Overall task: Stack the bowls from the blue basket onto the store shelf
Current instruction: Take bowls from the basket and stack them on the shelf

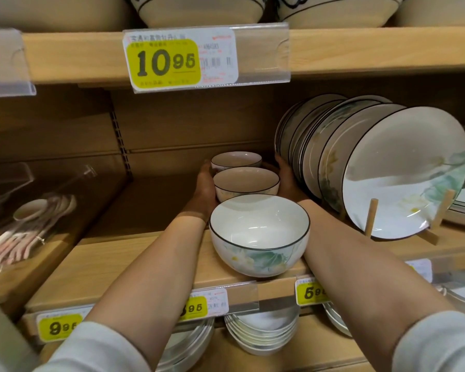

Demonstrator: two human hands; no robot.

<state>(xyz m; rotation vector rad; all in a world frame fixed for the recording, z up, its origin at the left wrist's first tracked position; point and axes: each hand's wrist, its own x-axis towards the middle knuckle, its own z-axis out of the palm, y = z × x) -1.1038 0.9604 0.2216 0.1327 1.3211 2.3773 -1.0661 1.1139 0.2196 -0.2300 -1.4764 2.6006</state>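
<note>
Three white bowls with dark rims stand in a row on the wooden shelf (134, 253), running front to back. The front bowl (259, 234) has a green flower pattern and sits near the shelf edge between my forearms. My left hand (204, 189) presses the left side of the middle bowl (246, 182). My right hand (287, 178) holds its right side, partly hidden behind the bowl. The back bowl (236, 159) stands just behind, close to my fingertips. The blue basket is out of view.
A rack of upright plates (403, 170) on wooden pegs stands right beside my right arm. Packed spoons (32, 218) lie behind a clear divider at left. Price tags line the shelf edges. Stacked dishes (261, 334) fill the shelf below, large bowls the one above.
</note>
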